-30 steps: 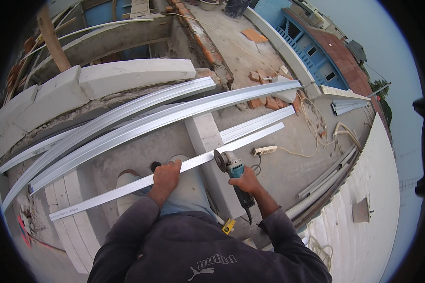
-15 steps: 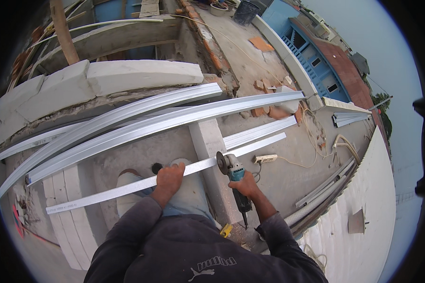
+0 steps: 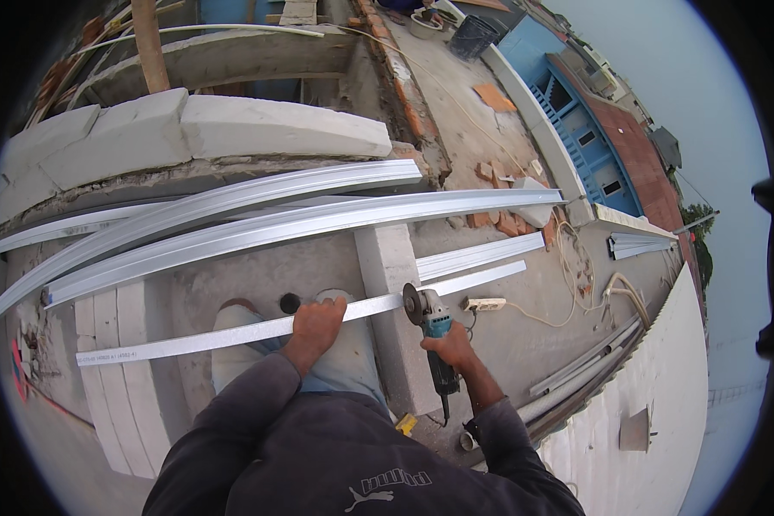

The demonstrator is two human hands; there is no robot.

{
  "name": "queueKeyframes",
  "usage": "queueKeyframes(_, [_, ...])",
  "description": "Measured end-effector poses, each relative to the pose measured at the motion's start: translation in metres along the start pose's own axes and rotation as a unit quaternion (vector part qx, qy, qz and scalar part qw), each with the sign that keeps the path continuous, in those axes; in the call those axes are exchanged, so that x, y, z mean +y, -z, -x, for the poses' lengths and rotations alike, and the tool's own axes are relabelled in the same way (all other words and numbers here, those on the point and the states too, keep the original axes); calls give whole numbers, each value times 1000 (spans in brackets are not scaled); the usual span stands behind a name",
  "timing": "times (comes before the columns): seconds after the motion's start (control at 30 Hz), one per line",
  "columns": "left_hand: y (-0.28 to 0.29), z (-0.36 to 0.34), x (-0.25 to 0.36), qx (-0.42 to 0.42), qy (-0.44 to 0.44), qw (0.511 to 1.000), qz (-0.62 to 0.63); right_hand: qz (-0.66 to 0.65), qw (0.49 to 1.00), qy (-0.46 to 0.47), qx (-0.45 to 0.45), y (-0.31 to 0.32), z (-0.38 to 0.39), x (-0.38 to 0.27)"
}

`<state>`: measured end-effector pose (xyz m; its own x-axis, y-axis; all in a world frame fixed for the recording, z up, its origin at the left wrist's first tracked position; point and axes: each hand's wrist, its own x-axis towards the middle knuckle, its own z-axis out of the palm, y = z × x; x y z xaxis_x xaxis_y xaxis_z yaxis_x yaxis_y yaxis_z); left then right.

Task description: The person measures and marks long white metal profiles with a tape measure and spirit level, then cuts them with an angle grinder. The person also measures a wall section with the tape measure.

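My left hand point(image 3: 316, 325) is closed around a long, thin silver metal strip point(image 3: 206, 340) that lies across pale blocks. In my right hand point(image 3: 452, 344) is a teal and black angle grinder point(image 3: 439, 331), gripped by its body. Its round disc point(image 3: 412, 304) stands at the strip, over the pale block point(image 3: 404, 344); whether disc and metal touch, I cannot tell. The left end of the strip rests on a stack of white blocks point(image 3: 116, 387), and its other end reaches past the grinder to the right.
Long silver metal channels point(image 3: 301, 225) lie across the far side of the blocks. A white power strip point(image 3: 484, 304) with a cable sits right of the grinder. Broken bricks point(image 3: 512, 224) are scattered beyond. Corrugated white sheeting point(image 3: 645, 413) borders the right. A yellow object point(image 3: 406, 424) lies near my body.
The whole view has shifted slightly. Sparks seen below the grinder earlier no longer show. Both hands keep their grips on the strip and the grinder.
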<state>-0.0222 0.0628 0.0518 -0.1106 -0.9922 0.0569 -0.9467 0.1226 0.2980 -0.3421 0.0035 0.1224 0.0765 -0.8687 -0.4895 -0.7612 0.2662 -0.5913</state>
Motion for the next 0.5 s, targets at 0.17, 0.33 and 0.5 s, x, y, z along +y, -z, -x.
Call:
queueKeyframes(0.17, [0, 1, 0, 34, -5, 999, 8, 5, 1000, -8, 11, 0, 6, -5])
queueKeyframes(0.33, [2, 1, 1, 9, 9, 1000, 10, -6, 1000, -2, 3, 2, 3, -8])
queueKeyframes(0.5, [4, 3, 1, 33, -1, 999, 22, -38, 999, 12, -12, 2, -5, -4])
